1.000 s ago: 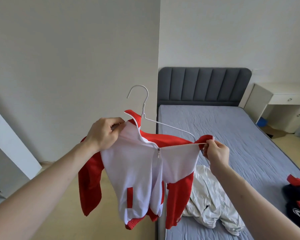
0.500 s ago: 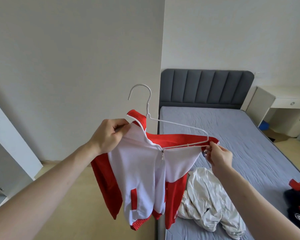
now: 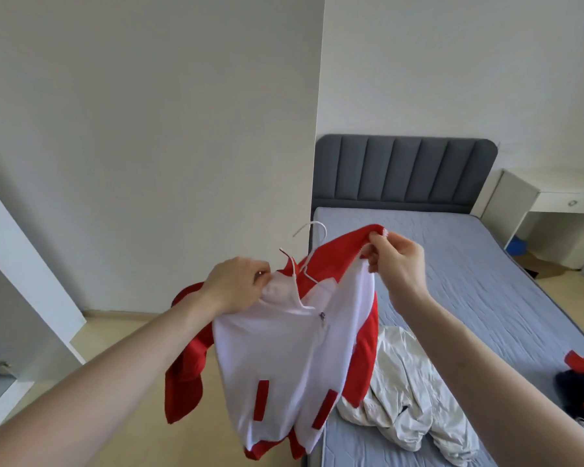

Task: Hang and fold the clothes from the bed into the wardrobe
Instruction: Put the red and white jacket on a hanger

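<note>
Getting the jacket onto its hanger

Holding the red-and-white jacket in the air off the bed's near left corner, my left hand pinches one shoulder and my right hand pinches the collar edge. The white hanger sits inside (not yet squared). Nothing hung in the wardrobe yet; a cream garment and a dark pile wait on the bed.

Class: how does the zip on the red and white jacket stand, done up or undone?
Partly undone. The zip pull sits at chest height on the jacket; above it the two collar edges spread apart, below it the fronts meet.
</note>
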{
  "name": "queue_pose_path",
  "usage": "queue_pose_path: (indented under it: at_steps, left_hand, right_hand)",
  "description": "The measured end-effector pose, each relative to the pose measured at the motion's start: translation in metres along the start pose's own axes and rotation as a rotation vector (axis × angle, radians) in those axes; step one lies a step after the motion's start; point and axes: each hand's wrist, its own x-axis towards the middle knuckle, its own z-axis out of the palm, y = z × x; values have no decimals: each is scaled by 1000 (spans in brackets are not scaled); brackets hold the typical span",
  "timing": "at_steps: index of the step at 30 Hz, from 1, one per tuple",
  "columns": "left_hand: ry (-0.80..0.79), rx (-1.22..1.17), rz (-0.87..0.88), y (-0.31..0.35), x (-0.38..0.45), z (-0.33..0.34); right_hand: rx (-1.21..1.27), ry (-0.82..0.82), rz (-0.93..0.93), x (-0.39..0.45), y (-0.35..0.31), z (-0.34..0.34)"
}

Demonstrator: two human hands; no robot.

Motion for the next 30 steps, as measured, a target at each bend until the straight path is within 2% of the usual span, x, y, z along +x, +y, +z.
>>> queue_pose_path:
  at_steps: [2, 5, 9, 13, 17, 24, 30]
  left_hand:
    - [-3, -95, -115, 2, 3, 4]
    - [58, -281, -178, 3, 3, 0]
    - [176, -517, -183, 12, -1, -11]
    - [196, -649, -157, 31, -8, -19]
    - [163, -647, -99, 49, -10, -19]
    - [60, -648, -3, 82, -9, -1]
    - [-69, -775, 31, 120, -2, 31]
  right_hand:
    - [-33, -165, -113, -6, -17, 15]
    - [-199, -420, -162, -10, -24, 19]
    - [-527, -522, -129, -8, 0, 4]
    - [-484, -463, -58, -20, 29, -13]
    - [-426, -339, -73, -31, 53, -30]
    - [-467, -24, -154, -33, 68, -68]
    - [-580, 71, -67, -25, 81, -111]
